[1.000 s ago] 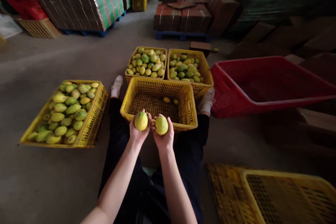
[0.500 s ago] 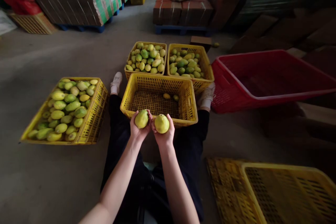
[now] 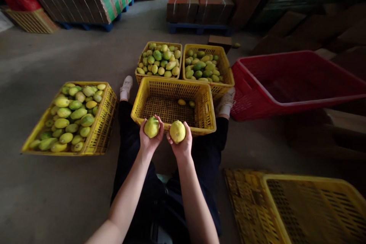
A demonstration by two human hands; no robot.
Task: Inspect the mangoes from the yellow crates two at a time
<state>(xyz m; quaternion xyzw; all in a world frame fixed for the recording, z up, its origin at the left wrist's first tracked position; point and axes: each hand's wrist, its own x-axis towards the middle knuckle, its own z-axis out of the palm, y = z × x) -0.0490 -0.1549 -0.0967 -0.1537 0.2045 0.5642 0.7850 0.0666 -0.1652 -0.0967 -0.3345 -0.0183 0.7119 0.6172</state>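
Left hand (image 3: 147, 145): palm up, fingers part-curled and closed round one green-topped lemon (image 3: 151, 127).
Right hand (image 3: 183, 147): likewise cupped, fingers wrapped about one yellow lemon (image 3: 177, 132); a narrow gap divides the two hands.
Position of held fruit: side by side between the person's legs, seen against the near rim of the centre crate; height above it cannot be told.
Centre crate (image 3: 178, 89): yellow slatted plastic; two small lemons (image 3: 181, 102) on its floor, close together toward the right.
Rear left crate (image 3: 139, 79): yellow, heaped with yellow and green lemons.
Rear right crate (image 3: 224, 88): yellow, beside the former; mostly greener lemons, lying below the rim.
Side crate (image 3: 102, 122): yellow, standing apart beyond the left leg; loaded with mixed yellow-green lemons.
Red crate (image 3: 247, 87): large, plastic, near the right shoe (image 3: 227, 101); interior dim.
Lower right crate (image 3: 309, 179): yellow, open-topped, cut by the picture edge.
Background: strapped cartons (image 3: 183, 7) on a blue pallet (image 3: 183, 28).
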